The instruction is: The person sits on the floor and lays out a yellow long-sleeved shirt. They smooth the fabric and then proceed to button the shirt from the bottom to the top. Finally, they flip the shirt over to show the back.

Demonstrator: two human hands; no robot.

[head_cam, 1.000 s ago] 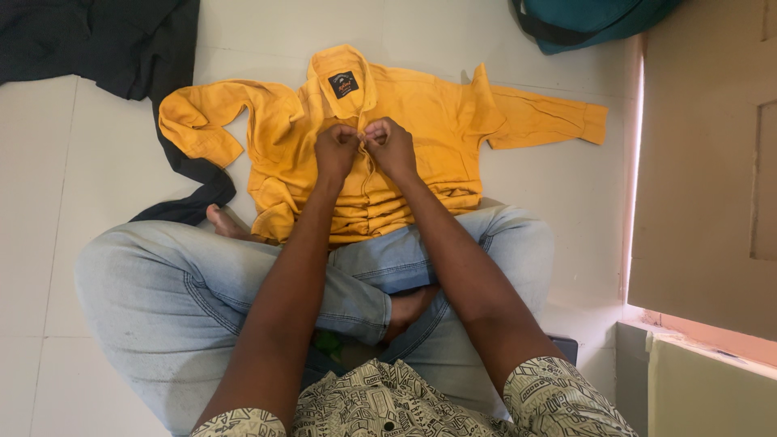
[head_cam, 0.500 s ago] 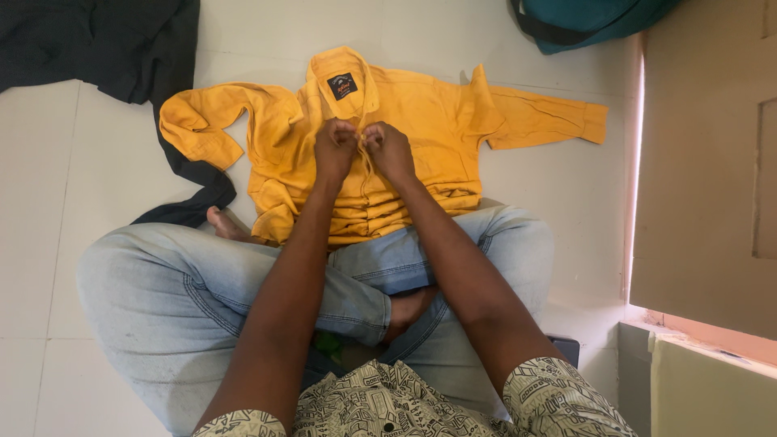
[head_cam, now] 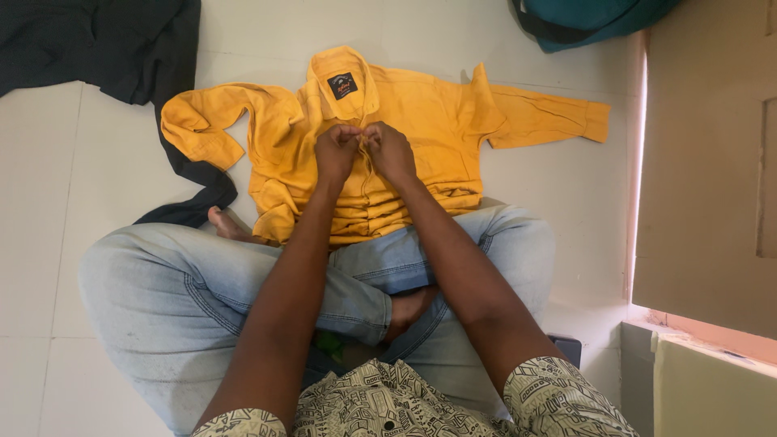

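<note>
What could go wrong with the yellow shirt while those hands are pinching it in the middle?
The left hand and right hand both pinch the front of the yellow shirt, so a hard tug might strain the cloth there. Its lower part is bunched against the jeans and might crease. One sleeve lies on the dark garment, which could get dragged along.

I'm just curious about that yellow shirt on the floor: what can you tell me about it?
The shirt is mustard-yellow cloth with a collar, long sleeves and a dark label inside the neck. It lies front up on the pale floor, its hem bunched against the person's jeans. One sleeve is crumpled, the other stretched out. The left hand and right hand pinch its front placket.
</note>
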